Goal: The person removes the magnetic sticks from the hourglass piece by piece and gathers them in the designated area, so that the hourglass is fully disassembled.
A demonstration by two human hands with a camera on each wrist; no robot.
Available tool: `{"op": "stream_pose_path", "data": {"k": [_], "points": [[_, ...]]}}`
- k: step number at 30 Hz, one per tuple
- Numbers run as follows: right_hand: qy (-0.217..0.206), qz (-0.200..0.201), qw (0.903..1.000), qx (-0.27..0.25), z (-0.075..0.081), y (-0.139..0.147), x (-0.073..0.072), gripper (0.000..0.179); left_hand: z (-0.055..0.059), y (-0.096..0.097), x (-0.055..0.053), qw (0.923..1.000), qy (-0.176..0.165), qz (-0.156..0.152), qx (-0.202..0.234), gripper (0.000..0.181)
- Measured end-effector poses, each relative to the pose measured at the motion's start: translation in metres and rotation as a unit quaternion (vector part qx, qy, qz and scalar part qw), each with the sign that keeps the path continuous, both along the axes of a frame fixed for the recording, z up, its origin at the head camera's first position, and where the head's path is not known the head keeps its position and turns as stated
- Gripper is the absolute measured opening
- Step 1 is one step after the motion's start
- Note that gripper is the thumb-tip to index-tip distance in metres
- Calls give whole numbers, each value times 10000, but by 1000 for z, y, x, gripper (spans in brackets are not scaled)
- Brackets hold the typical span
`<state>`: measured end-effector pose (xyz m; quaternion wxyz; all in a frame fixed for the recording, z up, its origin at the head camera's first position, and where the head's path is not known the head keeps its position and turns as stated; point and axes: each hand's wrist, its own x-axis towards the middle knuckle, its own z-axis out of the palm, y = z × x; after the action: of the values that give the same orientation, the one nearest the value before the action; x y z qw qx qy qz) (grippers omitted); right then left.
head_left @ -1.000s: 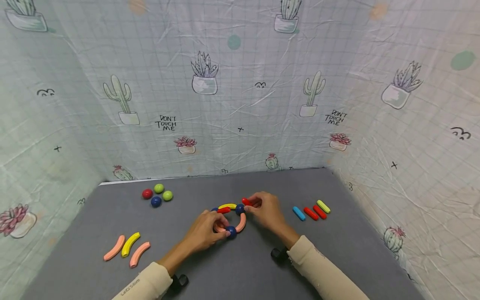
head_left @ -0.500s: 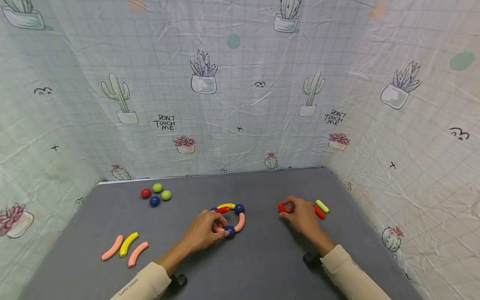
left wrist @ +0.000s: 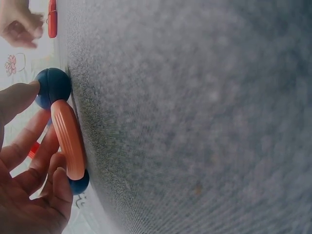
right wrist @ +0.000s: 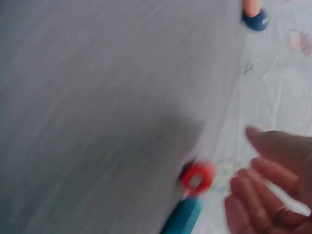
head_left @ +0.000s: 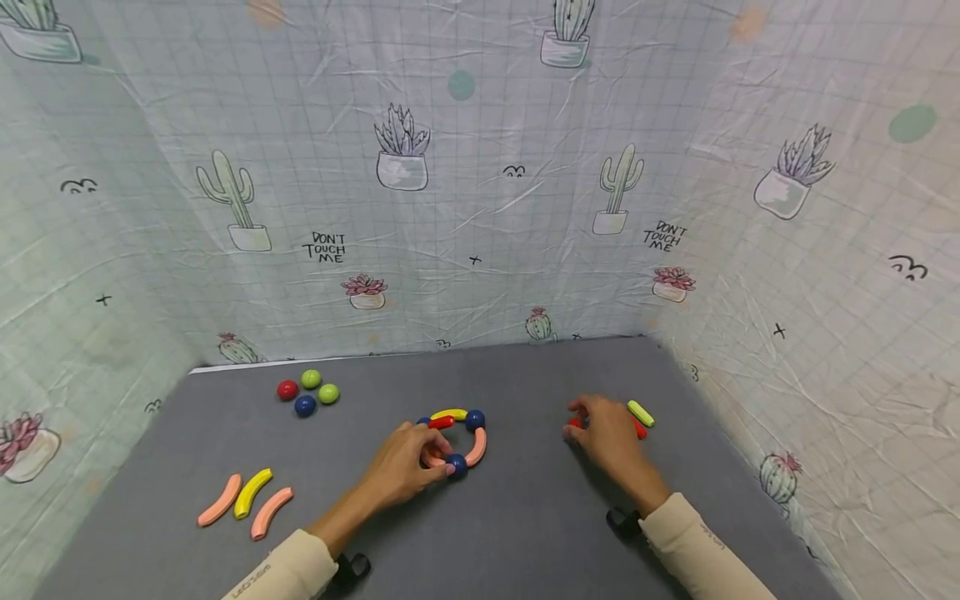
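On the grey table lies a ring of dark blue balls [head_left: 475,419] and curved rods, one yellow rod [head_left: 450,413] and the others pink [head_left: 477,448]. My left hand [head_left: 405,467] holds its near left side, thumb on the front blue ball [left wrist: 52,87] and fingers curled along a pink rod [left wrist: 68,139]. A straight red rod [head_left: 442,422] shows at the left fingertips. My right hand [head_left: 611,435], fingers loosely bent around nothing, hovers beside a red rod [right wrist: 200,176] and a blue rod [right wrist: 181,218], apart from both in the right wrist view.
A straight lime rod [head_left: 641,413] and another red rod [head_left: 640,428] lie beyond my right hand. At the back left sit a red ball [head_left: 287,390], a blue ball [head_left: 305,406] and two green balls [head_left: 328,394]. Two pink rods [head_left: 221,501] flank a yellow rod [head_left: 253,493] at left.
My right hand has gone from the ring to the rods at right, carrying a red rod, and has let go of it there. My left hand stays at the ring.
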<state>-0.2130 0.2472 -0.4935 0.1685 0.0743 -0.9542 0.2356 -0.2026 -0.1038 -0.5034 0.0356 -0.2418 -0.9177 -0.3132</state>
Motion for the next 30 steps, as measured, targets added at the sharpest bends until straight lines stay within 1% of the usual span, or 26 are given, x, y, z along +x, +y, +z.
{"op": "stream_pose_path", "data": {"k": [3,6,13,17,20,23,25,27,30], "points": [[277,448,9975,-466,5,-21,-2,32,0,0,0,10000,-14,37,9,20],[312,891,9921,-827,10,-46,-3,32,0,0,1,10000,-50,68,32,20],[-206,1638,9776,-1308,16,-102,-6,32,1,2,1,9999,-14,141,-4,18],[-368,1956,9691,-1460,13,-125,-12,32,1,4,2,9999,56,144,31,17],[-456,2125,9634,-1570,8,-137,-17,29,0,4,2,9999,102,118,39,17],[-513,2201,9603,-1638,2,-146,-19,23,-1,4,2,9999,120,78,36,17],[-494,2169,9615,-1612,1,-150,-20,19,-1,4,1,9999,127,50,47,17],[-461,2086,9647,-1541,1,-154,-21,16,-2,3,1,9999,127,24,91,17],[-462,1978,9707,-1286,4,-160,-23,13,-2,2,0,9998,108,4,165,17]]}}
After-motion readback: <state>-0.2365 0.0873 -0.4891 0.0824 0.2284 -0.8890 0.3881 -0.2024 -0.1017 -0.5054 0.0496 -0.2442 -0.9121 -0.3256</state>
